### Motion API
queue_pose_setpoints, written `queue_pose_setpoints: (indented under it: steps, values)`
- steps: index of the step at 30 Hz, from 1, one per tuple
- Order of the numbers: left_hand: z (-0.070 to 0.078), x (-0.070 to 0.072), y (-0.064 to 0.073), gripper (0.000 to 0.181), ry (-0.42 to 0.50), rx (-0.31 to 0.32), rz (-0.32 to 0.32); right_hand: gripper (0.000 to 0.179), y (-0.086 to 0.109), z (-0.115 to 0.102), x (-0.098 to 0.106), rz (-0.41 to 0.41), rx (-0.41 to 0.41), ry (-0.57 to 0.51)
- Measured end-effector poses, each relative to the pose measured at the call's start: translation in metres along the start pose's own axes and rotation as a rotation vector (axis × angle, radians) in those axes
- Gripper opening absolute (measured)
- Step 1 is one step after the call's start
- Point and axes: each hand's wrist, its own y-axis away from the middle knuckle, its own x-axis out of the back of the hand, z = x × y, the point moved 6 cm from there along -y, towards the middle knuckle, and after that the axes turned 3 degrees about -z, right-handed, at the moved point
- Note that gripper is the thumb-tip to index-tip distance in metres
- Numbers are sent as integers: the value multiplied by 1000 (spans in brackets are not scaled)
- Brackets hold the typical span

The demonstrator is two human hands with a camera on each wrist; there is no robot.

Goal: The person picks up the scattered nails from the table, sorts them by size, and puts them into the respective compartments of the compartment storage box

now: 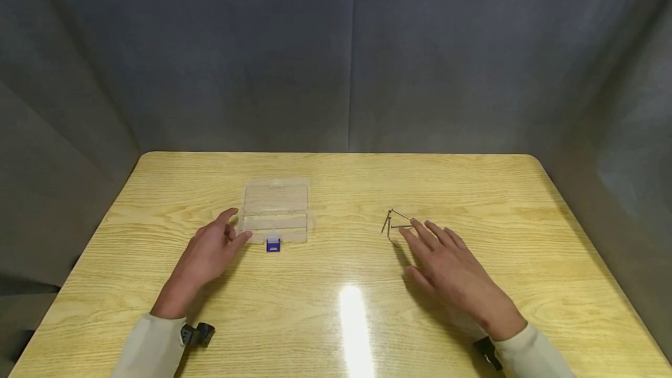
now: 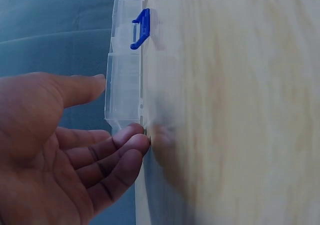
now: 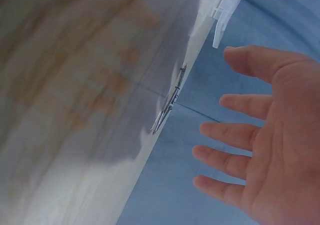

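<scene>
Behind the whole scene, a dark grey-blue curtain (image 1: 252,57) is hanging. Before it, a pale wood-grained worktop (image 1: 325,264) with rounded far corners is stretching across, and a bright streak of light (image 1: 356,331) is glaring on its near part. Two pale sleeves (image 1: 149,346) are coming in from the near edge, a black device (image 1: 198,334) sitting at the left wrist. The right hand (image 1: 446,264) is hovering above the worktop, released, its fingers fairly straight and spread. The left hand (image 1: 212,249) is resting relaxed and released, its fingers gently bent. Just beside it, left of centre, a clear plastic box (image 1: 276,212) is lying open, its lid folded back on the far side; whether the fingertips are touching it, I cannot tell. From the box's near edge, a blue latch (image 1: 273,245) is jutting out. Smallest, several thin metal nails (image 1: 401,226) are lying in a loose cluster right of centre, near the right fingertips but apart from them.
</scene>
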Motion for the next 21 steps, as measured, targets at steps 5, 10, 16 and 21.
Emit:
queue_pose_setpoints:
  steps: [5,10,16,21]
  values:
    - [0,-1,0,61,9,-32,-1,67,-2,1,0,26,10,11]
    - [0,-2,-1,58,18,-29,-5,65,-3,5,1,54,5,-11]
    - [-2,-2,-1,57,27,-18,-11,55,-8,15,4,102,-27,-39]
    - [-3,-3,-3,57,44,-17,-15,32,-14,23,8,157,-55,-66]
